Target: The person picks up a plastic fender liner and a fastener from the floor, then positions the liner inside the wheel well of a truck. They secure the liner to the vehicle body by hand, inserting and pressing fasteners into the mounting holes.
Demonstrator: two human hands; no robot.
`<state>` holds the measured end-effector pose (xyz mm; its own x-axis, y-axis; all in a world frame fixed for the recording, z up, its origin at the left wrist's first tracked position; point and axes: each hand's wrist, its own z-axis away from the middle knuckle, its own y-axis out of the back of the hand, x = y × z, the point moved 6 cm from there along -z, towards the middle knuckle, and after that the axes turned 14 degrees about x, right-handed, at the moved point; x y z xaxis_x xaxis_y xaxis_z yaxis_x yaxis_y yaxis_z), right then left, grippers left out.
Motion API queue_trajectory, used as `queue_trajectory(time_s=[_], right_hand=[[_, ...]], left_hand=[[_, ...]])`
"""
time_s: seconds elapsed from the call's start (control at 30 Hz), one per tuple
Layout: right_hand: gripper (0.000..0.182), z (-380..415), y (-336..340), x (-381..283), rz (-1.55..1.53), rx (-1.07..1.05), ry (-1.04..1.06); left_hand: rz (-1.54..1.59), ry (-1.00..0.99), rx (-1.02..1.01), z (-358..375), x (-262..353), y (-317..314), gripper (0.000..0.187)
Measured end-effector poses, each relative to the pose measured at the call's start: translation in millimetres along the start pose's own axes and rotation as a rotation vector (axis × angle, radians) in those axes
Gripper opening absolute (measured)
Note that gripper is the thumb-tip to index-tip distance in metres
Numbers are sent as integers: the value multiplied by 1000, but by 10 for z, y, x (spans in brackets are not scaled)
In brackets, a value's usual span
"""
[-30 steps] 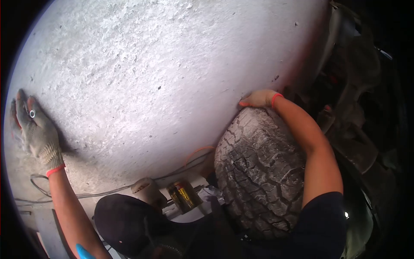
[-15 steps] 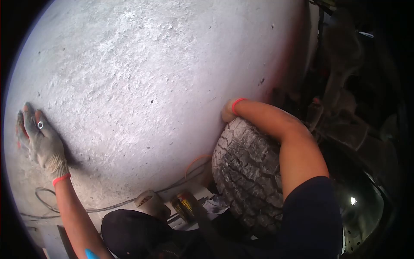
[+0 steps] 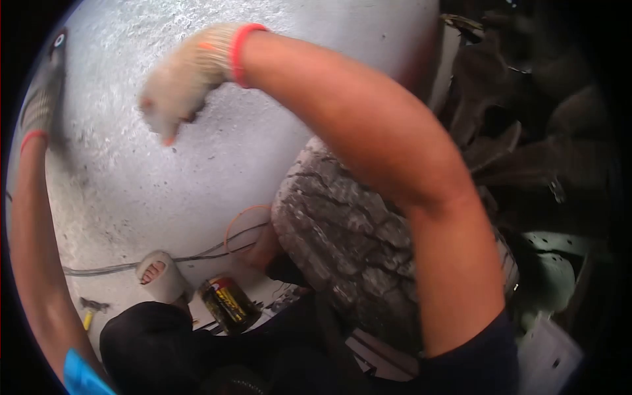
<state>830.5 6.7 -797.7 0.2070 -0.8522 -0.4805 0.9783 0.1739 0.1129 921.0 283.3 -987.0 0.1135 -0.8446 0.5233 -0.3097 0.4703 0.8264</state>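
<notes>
My left hand (image 3: pixel 45 92), in a knitted glove with a red cuff, reaches out at the far left over a rough pale surface. A small metal ring (image 3: pixel 59 41) shows at its fingers, which are too dark and foreshortened to read. My right hand (image 3: pixel 179 89), gloved the same way and blurred, hangs in front of the pale surface. Its fingers are loosely bent with the tips apart, and nothing shows in them. Below my right forearm stands a large muddy tyre (image 3: pixel 349 224) with cracked dirt caked on its tread.
A dark can with a yellow label (image 3: pixel 227 304) is near my knee. By it is a foot in a pale sandal (image 3: pixel 161 280). Cables (image 3: pixel 112 268) and a thin orange line (image 3: pixel 230 227) run behind. A yellow-handled hammer (image 3: pixel 92 309) lies at left. Dark vehicle parts (image 3: pixel 526 131) fill the right.
My right hand has left the top of the tyre and swung up and left. My left hand has reached farther up and left. The camera view has shifted.
</notes>
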Motion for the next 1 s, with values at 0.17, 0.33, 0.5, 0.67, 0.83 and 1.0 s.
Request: queue_trajectory(time_s=[0.17, 0.33, 0.5, 0.67, 0.83, 1.0], right_hand=[[42, 62, 24, -955, -91, 303, -31], [40, 227, -486, -1444, -213, 711, -23], [40, 784, -1129, -1451, -577, 871, -38], [17, 1459, -1692, -1534, -1262, 1110, 76], [22, 2295, -2334, -2023, -1554, 1132, 353], [23, 3175, -2759, -2125, -1483, 1135, 744]], left_hand=[[-175, -306, 203, -220, 240, 186, 53], [106, 85, -255, 77, 378, 936, 43], [275, 59, -248, 1956, 213, 1561, 38], [75, 367, -421, 3194, 539, 3080, 43], [168, 489, -233, 3570, 309, 3876, 49], [369, 433, 40, 2738, 1231, 4897, 42]])
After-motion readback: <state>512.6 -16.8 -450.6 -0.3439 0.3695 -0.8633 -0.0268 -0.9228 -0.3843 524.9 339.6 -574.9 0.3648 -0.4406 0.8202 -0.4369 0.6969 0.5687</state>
